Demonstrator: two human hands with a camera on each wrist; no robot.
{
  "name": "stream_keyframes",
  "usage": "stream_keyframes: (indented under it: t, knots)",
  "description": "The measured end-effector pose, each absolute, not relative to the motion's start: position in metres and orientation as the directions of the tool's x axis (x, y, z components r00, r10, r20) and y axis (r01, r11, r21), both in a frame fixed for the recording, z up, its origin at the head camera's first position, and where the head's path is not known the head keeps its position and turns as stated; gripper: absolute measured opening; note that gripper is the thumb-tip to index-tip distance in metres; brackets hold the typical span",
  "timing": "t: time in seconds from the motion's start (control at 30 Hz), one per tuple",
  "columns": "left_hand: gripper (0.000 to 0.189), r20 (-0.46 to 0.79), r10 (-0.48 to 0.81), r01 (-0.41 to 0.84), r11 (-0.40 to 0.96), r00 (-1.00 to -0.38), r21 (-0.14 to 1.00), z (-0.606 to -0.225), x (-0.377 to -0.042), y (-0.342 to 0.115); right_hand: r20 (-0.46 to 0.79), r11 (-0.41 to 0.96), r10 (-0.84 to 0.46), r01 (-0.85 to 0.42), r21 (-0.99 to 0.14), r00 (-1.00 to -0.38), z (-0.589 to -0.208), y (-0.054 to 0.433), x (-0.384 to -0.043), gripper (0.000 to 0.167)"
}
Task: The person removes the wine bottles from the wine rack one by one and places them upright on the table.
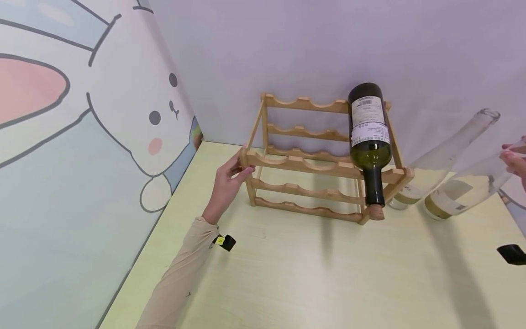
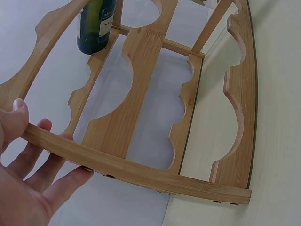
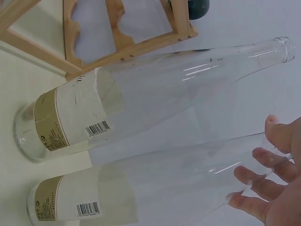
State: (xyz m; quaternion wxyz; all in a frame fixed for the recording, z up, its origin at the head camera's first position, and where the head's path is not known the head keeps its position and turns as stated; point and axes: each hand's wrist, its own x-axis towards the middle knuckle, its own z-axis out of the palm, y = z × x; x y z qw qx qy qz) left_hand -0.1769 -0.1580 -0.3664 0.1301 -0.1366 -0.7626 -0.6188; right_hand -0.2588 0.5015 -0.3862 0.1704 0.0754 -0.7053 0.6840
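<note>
A wooden wine rack [image 1: 300,163] stands on the table near the back wall. My left hand [image 1: 230,178] grips its left front post, thumb on one side and fingers on the other. On the rack's top right lies a dark green wine bottle [image 1: 370,157], its cork [image 1: 376,212] pointing toward me. Two clear glass bottles with cream and gold labels stand right of the rack. My right hand [image 3: 282,188] holds the nearer clear bottle [image 3: 117,193] by its neck; in the head view that hand is cut off by the right edge. Beside it stands the other clear bottle [image 3: 155,94].
The pale yellow table [image 1: 267,274] runs up to a lavender wall [image 1: 296,45]. A cartoon-painted wall [image 1: 102,151] borders the table's left side. The second clear bottle stands between the held one and the rack.
</note>
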Motion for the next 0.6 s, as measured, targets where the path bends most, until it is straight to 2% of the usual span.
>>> stream_keyframes:
  t: [0.07, 0.17, 0.23, 0.37, 0.6]
  knots:
    - [0.055, 0.367, 0.049, 0.369, 0.203, -0.929, 0.907, -0.366, -0.176, -0.158, 0.341, 0.053, 0.131, -0.337, -0.940, -0.931, -0.353, 0.449, -0.230, 0.037]
    - [0.055, 0.373, 0.048, 0.374, 0.206, -0.927, 0.904, -0.366, -0.176, -0.158, 0.362, 0.071, 0.148, -0.355, -0.932, -0.920, -0.339, 0.425, -0.219, 0.030]
    - [0.054, 0.377, 0.046, 0.378, 0.206, -0.925, 0.903, -0.366, -0.176, -0.158, 0.360, 0.061, 0.163, -0.355, -0.933, -0.919, -0.338, 0.423, -0.220, 0.026]
    - [0.054, 0.369, 0.043, 0.370, 0.202, -0.928, 0.907, -0.366, -0.176, -0.158, 0.336, -0.050, 0.174, -0.349, -0.936, -0.926, -0.343, 0.430, -0.226, 0.025]
    - [0.054, 0.365, 0.041, 0.365, 0.205, -0.930, 0.908, -0.366, -0.175, -0.157, 0.296, -0.056, 0.190, -0.311, -0.949, -0.936, -0.339, 0.432, -0.224, 0.029]
